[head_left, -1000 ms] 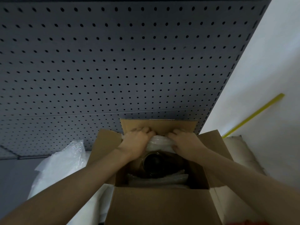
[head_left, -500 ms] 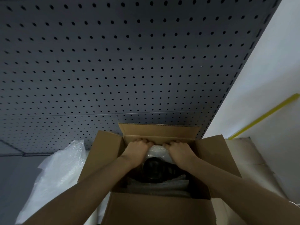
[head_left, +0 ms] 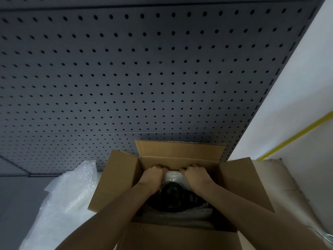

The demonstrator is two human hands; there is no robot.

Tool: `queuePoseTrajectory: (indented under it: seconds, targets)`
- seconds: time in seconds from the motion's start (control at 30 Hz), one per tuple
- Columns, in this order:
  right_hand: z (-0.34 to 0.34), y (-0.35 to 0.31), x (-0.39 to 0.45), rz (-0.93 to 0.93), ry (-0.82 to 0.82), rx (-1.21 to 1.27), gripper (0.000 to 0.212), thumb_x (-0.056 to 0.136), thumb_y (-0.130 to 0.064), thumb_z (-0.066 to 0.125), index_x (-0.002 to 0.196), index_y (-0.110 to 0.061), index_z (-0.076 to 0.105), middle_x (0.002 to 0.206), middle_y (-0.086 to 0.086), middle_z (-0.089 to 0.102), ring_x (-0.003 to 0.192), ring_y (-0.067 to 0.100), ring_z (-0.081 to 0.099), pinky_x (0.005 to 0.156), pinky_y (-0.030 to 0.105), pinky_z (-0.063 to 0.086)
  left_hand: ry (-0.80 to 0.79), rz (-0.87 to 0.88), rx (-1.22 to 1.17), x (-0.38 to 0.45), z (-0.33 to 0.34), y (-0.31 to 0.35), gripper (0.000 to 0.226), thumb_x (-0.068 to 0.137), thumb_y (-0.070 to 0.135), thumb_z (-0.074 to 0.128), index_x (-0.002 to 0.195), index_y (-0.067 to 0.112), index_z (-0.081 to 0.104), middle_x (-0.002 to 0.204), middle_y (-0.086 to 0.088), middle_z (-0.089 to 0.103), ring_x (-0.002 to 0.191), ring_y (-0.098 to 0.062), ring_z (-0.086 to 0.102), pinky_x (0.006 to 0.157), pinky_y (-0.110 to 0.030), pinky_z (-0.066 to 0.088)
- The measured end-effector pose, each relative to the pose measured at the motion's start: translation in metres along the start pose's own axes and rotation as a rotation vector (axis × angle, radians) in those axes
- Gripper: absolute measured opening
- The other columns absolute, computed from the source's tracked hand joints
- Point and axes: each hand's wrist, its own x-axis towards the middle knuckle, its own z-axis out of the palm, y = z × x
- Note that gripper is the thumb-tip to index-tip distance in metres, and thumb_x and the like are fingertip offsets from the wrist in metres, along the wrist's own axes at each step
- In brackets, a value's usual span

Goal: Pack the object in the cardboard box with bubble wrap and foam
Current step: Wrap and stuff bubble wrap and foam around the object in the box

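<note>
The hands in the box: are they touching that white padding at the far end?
Touching. The head view shows the left hand and right hand curled onto the white padding.

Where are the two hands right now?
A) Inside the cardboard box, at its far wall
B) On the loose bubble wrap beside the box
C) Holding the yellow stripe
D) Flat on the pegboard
A: the left hand and right hand are down in the open cardboard box, fingers curled on white wrapping above a dark object.

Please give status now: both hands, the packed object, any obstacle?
Left hand and right hand grip white wrap at cardboard box far wall. Dark object inside. No obstacle visible.
</note>
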Motion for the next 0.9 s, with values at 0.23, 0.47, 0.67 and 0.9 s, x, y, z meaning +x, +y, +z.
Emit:
queuePoseTrajectory:
  seconds: [0.23, 0.47, 0.67, 0.9]
  targets:
    - [0.002, -0.004, 0.002, 0.019, -0.047, -0.019, 0.04, 0.093, -0.01, 0.047, 0.133, -0.013, 0.045, 0.13, 0.015, 0.054, 0.119, 0.032, 0.051, 0.092, 0.041, 0.047, -0.066, -0.044, 0.022, 0.006, 0.004, -0.003, 0.035, 0.091, 0.021, 0.055, 0.126, 0.025, 0.058, 0.127, -0.005, 0.062, 0.112, -0.024, 0.061, 0.097, -0.038, 0.05]
    - [0.005, -0.003, 0.002, 0.027, -0.082, 0.008, 0.035, 0.095, -0.015, 0.046, 0.13, -0.017, 0.049, 0.129, 0.012, 0.056, 0.116, 0.031, 0.056, 0.092, 0.041, 0.048, -0.109, -0.051, 0.094, 0.01, 0.01, -0.002, 0.032, 0.093, 0.016, 0.053, 0.125, 0.017, 0.059, 0.126, -0.009, 0.063, 0.112, -0.026, 0.062, 0.097, -0.038, 0.05]
    - [0.002, 0.002, -0.01, 0.088, -0.038, -0.036, 0.036, 0.091, -0.011, 0.055, 0.127, -0.016, 0.051, 0.127, 0.01, 0.058, 0.115, 0.029, 0.057, 0.091, 0.038, 0.047, -0.05, -0.013, 0.282, 0.006, 0.004, 0.003, 0.03, 0.093, 0.012, 0.053, 0.121, 0.016, 0.061, 0.122, -0.008, 0.065, 0.11, -0.025, 0.062, 0.089, -0.036, 0.051]
    - [-0.006, 0.006, -0.027, 0.216, -0.041, -0.005, 0.025, 0.095, -0.008, 0.046, 0.115, -0.01, 0.062, 0.118, 0.01, 0.064, 0.107, 0.025, 0.061, 0.085, 0.035, 0.049, 0.007, 0.035, 0.264, -0.004, -0.012, -0.001, 0.028, 0.09, -0.001, 0.048, 0.116, 0.006, 0.057, 0.126, -0.014, 0.057, 0.112, -0.03, 0.058, 0.087, -0.037, 0.048]
